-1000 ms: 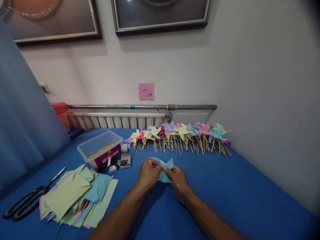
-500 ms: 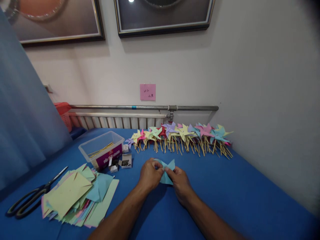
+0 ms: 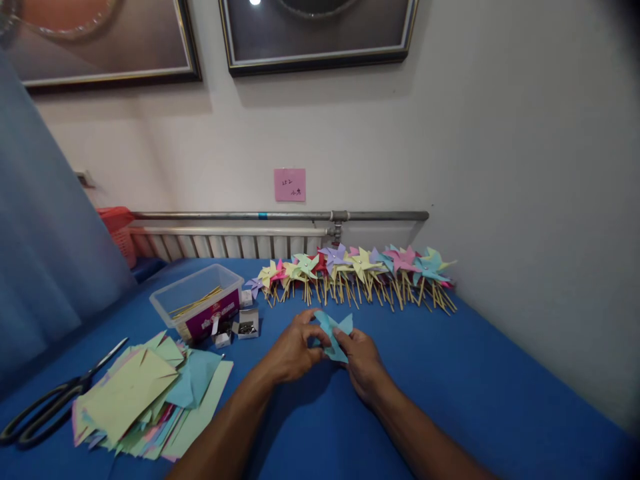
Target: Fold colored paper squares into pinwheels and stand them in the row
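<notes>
A light-blue paper pinwheel (image 3: 327, 324), its corners folded inward, is held between both hands above the blue tabletop. My left hand (image 3: 299, 347) curls its fingers round the left side of the paper. With the thumb pressed near the middle, my right hand (image 3: 364, 363) pinches it from the right; the fingers behind are mostly hidden. No stick shows on this pinwheel. To the left lies a pile of cut paper squares (image 3: 127, 393) in pale yellow, green, blue and pink, some slit at the corners. Small open boxes of metal pins (image 3: 247, 327) stand beyond my left hand.
Finished pinwheels on sticks (image 3: 367, 267) lie in a row along the back. A clear plastic tub (image 3: 200, 313) holds thin sticks. Black-handled scissors (image 3: 60, 400) lie at the far left. Behind the table run a radiator (image 3: 225, 243) and a pipe (image 3: 200, 216).
My left fingers have shifted from the pinwheel's middle to its left side, and a folded corner now stands up more. My right thumb stays near the centre. The view has turned slightly right.
</notes>
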Tool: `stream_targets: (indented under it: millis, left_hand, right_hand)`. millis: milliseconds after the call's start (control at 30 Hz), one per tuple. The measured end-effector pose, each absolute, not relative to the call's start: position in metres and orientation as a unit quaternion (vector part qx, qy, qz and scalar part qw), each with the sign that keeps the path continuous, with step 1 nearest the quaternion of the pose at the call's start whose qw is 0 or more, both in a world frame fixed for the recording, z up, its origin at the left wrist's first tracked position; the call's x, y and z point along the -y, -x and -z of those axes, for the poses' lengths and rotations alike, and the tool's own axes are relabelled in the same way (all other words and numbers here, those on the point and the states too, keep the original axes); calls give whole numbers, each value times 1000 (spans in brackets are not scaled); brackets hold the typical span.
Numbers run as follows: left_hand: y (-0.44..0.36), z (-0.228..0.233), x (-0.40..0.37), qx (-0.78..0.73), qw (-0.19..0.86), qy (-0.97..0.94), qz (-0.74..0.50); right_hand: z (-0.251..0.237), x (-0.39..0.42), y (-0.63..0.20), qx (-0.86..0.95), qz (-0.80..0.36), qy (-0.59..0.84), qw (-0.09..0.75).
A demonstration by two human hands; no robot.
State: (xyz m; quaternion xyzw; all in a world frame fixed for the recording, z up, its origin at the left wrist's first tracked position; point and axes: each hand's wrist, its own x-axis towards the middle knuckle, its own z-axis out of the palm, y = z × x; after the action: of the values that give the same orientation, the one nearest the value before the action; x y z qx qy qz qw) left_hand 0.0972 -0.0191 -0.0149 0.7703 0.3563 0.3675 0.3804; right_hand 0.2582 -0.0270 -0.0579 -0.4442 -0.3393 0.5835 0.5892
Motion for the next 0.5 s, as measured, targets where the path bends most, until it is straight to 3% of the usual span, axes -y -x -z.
stream_targets:
  millis: [233, 500]
  left_hand:
    - [-113, 29, 16, -397, 402, -704, -430]
    - [-122, 25, 32, -460, 227, -736, -443]
  right_hand:
    - [59, 26, -257, 332, -580, 437, 602]
    - [64, 25, -260, 377, -526, 457, 610]
